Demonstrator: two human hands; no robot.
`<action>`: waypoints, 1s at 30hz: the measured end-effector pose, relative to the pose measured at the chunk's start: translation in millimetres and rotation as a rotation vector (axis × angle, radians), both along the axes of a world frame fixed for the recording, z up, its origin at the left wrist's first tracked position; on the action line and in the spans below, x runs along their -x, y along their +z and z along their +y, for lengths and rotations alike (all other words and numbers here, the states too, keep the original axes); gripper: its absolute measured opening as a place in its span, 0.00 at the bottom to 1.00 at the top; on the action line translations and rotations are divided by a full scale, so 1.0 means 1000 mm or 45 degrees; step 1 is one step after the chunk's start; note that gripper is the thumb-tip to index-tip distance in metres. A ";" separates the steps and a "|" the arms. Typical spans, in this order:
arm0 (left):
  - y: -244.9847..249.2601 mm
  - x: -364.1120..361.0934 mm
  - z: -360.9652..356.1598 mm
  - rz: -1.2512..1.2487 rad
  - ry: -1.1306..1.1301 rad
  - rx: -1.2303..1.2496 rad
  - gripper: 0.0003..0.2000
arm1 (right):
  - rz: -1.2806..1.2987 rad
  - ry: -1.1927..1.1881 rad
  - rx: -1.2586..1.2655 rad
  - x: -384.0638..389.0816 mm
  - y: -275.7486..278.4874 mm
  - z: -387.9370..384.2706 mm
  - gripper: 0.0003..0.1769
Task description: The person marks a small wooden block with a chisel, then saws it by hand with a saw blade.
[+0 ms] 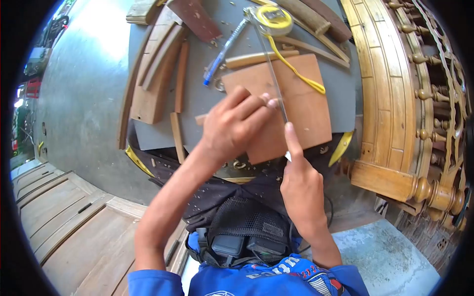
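A square wooden board [306, 113] lies on a grey workbench [207, 103], with a thin metal ruler [273, 74] laid across it. The left hand [237, 123] presses bent fingertips on the ruler without gripping it. The right hand [301, 185] is curled, its index finger stretched along the ruler's near end; whether it holds a marker cannot be told. This looks like ruling a line, which calls for keeping the ruler pinned firmly. A yellow tape measure [271, 19] sits beyond.
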State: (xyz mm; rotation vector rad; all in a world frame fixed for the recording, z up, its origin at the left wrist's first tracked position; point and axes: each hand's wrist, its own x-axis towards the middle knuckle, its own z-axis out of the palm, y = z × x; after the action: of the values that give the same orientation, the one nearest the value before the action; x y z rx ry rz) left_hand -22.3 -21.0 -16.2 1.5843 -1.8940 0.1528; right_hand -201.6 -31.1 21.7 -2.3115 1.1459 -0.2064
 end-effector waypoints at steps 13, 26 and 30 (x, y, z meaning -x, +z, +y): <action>0.001 -0.026 -0.030 0.005 0.168 0.175 0.06 | -0.116 -0.018 0.215 -0.044 -0.016 -0.025 0.43; 0.014 -0.070 -0.065 -0.014 0.119 0.215 0.03 | -0.174 0.015 0.242 -0.086 -0.015 -0.063 0.42; 0.015 -0.056 -0.050 0.110 0.182 0.194 0.06 | -0.162 0.035 0.136 -0.077 -0.007 -0.057 0.33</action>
State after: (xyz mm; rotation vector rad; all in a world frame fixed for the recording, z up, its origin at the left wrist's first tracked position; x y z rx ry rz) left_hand 33.7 -70.8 -1.3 1.5958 -1.6629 0.2790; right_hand -124.4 -88.3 14.5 -2.3676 1.0630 -0.4073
